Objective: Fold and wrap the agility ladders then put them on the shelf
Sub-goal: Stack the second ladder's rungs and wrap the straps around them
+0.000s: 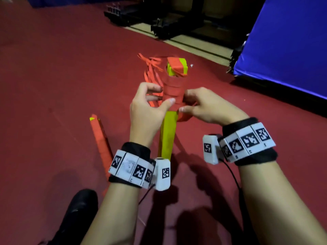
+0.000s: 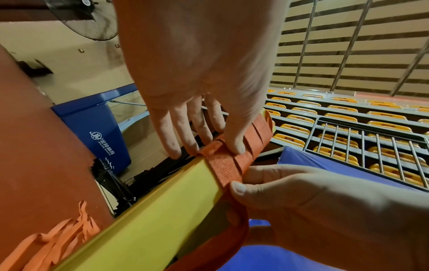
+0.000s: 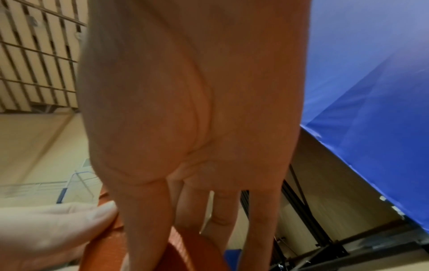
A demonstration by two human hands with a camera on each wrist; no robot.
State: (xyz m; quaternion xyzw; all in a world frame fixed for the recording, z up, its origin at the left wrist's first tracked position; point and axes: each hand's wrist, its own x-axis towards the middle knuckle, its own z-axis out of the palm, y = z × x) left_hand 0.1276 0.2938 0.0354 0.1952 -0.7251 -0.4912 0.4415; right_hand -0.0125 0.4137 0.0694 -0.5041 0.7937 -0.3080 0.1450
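A folded agility ladder (image 1: 168, 135), a stack of yellow rungs, stands up from the red floor at the centre. Several turns of orange strap (image 1: 172, 90) wind round its upper half. My left hand (image 1: 150, 101) holds the wound part, thumb on the front and fingers behind (image 2: 223, 144). My right hand (image 1: 196, 103) pinches the strap (image 2: 227, 168) at the lowest turn, where it loops off to the right (image 3: 192, 247). Loose orange strap loops (image 1: 152, 71) hang off the bundle's left side. A second bundle (image 1: 100, 137), fully wrapped in orange, lies on the floor to the left.
A blue padded mat (image 1: 286, 43) stands at the right. Black metal racks (image 1: 159, 20) sit on the floor at the back. A black shoe (image 1: 76, 216) is at the lower left. Stadium seats and a metal railing (image 2: 366, 143) show in the left wrist view.
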